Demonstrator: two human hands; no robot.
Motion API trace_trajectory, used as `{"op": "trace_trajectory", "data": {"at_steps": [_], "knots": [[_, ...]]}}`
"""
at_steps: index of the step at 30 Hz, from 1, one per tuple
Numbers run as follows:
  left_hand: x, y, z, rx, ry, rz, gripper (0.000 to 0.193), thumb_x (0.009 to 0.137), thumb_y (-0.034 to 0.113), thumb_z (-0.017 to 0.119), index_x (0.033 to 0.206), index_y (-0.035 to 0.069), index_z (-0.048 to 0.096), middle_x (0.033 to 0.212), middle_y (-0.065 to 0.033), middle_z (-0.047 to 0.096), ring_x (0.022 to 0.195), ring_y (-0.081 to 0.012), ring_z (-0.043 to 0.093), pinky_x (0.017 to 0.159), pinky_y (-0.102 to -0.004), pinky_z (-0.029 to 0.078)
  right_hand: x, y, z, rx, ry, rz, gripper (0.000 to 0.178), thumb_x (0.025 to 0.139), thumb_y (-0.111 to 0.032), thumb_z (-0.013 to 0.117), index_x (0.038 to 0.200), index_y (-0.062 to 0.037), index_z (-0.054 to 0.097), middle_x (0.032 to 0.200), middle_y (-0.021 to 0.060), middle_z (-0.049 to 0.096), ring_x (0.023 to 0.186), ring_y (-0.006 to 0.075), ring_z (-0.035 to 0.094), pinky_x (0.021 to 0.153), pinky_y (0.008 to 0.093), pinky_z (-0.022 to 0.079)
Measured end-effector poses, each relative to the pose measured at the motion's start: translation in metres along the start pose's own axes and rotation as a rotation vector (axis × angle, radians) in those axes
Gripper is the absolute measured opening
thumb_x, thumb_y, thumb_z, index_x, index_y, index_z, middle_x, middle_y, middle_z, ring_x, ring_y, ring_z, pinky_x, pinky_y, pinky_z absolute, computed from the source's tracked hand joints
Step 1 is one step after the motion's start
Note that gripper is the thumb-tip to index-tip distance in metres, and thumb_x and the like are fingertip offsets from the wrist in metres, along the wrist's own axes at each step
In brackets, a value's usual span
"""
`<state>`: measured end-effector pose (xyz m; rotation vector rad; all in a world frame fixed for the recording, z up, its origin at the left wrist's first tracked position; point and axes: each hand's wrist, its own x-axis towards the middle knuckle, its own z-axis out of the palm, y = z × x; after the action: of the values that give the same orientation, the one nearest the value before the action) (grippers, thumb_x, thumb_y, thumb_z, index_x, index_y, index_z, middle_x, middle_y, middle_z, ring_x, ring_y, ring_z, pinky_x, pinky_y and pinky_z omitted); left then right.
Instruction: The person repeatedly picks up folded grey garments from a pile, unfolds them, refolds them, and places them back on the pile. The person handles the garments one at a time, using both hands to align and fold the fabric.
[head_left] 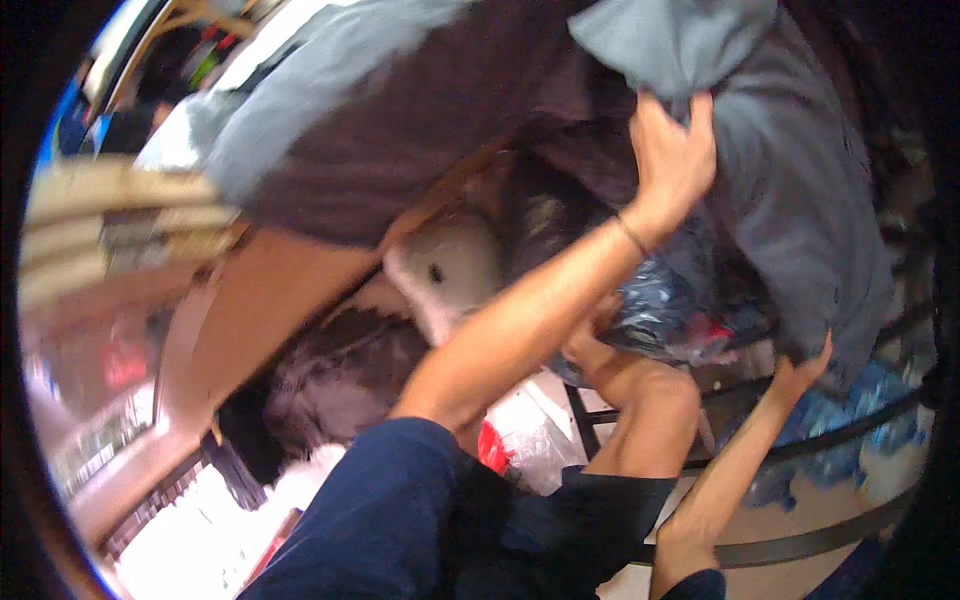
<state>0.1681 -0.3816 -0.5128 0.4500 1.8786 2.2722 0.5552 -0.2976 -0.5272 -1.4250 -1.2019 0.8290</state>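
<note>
Head view: left hand (675,150) clenched on grey cloth (800,190), which spreads above and right of it. Right hand (802,374) at cloth's lower edge; can't tell if gripping. Dark plastic bag (650,308) below left hand, left of right hand.

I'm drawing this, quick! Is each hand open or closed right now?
Left hand: closed, holding grey cloth.
Right hand: at the cloth's edge; can't tell if it's closed.

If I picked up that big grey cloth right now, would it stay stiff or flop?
The grey cloth would likely flop, since it droops in loose folds below the left hand. Its broad spread may make it fairly heavy; its dull surface probably isn't slippery.
</note>
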Motion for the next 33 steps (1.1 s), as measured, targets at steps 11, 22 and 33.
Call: {"op": "trace_trajectory", "data": {"at_steps": [11,22,33], "knots": [[-0.164,-0.112,-0.415,0.168,0.197,-0.572,0.059,0.099,0.04,0.072,0.128,-0.009,0.06,0.125,-0.0292,0.069,0.119,-0.0401,0.066,0.102,-0.046,0.05,-0.22,0.098,0.002,-0.077,-0.156,0.59,0.087,0.078,-0.038,0.086,0.146,0.0052,0.053,0.14,0.0231,0.06,0.118,0.0392,0.064,0.099,0.0569,0.054],[-0.329,-0.172,-0.944,1.859,0.026,-0.626,0.116,0.081,0.044,0.088,0.17,0.013,0.02,0.169,-0.0144,0.036,0.159,-0.0339,0.03,0.122,-0.0659,0.026,-0.291,0.29,-0.018,-0.411,-0.132,0.608,0.118,0.07,-0.051,0.09,0.161,-0.0011,0.032,0.159,0.0233,0.043,0.129,0.042,0.058,0.103,0.0624,0.055],[-0.45,-0.157,-0.952,1.549,0.119,-0.085,0.046,0.088,0.013,0.074,0.129,0.001,0.059,0.119,-0.0251,0.065,0.112,-0.0441,0.063,0.093,-0.0547,0.05,-0.329,0.294,0.001,-0.051,0.023,0.591,0.11,0.072,-0.041,0.092,0.157,-0.0032,0.033,0.149,0.0219,0.054,0.123,0.0426,0.062,0.107,0.0617,0.055]]}}
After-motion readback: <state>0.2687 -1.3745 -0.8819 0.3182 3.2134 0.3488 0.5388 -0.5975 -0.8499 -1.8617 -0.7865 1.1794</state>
